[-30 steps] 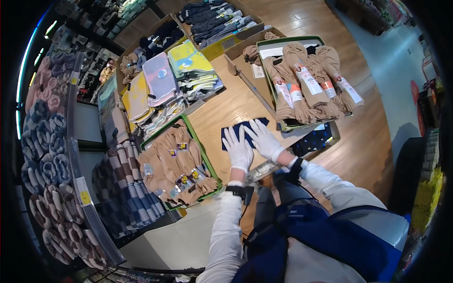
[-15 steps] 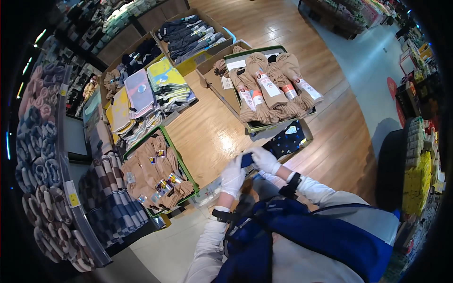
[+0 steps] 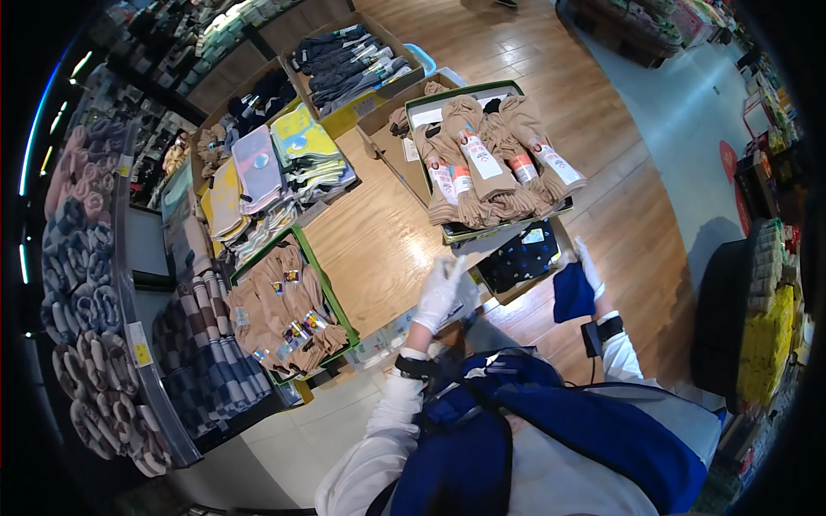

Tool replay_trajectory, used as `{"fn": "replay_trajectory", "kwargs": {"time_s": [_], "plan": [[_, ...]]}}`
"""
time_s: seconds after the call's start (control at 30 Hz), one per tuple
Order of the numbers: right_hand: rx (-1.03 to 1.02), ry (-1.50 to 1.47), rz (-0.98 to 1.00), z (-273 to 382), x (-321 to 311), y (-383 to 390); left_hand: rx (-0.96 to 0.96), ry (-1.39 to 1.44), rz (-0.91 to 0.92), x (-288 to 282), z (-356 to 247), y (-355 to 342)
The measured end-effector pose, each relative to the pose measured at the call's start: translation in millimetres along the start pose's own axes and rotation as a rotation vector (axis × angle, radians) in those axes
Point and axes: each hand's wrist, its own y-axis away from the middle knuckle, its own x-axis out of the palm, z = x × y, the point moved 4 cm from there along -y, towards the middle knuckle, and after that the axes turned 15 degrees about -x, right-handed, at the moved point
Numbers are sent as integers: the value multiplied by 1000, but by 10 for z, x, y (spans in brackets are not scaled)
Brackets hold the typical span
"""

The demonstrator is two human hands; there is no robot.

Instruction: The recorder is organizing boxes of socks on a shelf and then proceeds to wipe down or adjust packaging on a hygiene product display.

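Cloth (image 3: 573, 294), navy, folded, is gripped by the gloved right hand (image 3: 590, 265), off the near right corner of the wooden tabletop (image 3: 379, 249); a loose hold could let it drop or unfold. Left hand (image 3: 440, 292), gloved, is by the near edge, fingers bent, hold on anything not determinable; beige stocking bundles (image 3: 486, 168) overhang their green-rimmed box (image 3: 423, 112) and could slide if knocked. Surface is pale wood grain with stacked textiles (image 3: 301, 138) and cartons (image 3: 365, 105) along its edges; room is a shop with plank floor (image 3: 632, 202), grey-blue aisle (image 3: 680, 142) and stocked shelves (image 3: 82, 279).

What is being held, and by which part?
The white-gloved right hand holds a squarish navy cloth by its right edge; whether the white-gloved left hand grips anything is unclear.
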Motion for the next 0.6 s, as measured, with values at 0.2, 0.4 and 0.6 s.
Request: {"fn": "replay_trajectory", "kwargs": {"time_s": [0.2,0.4,0.6], "plan": [[8,-67,-33,666,361,-9,-65,342,104,-174,-110,-219],[-295,135,229,670,165,-482,-138,425,201,-61,-273,-321],[20,-205,421,746,549,-201,-164,492,245,-50,-210,-352]]}}
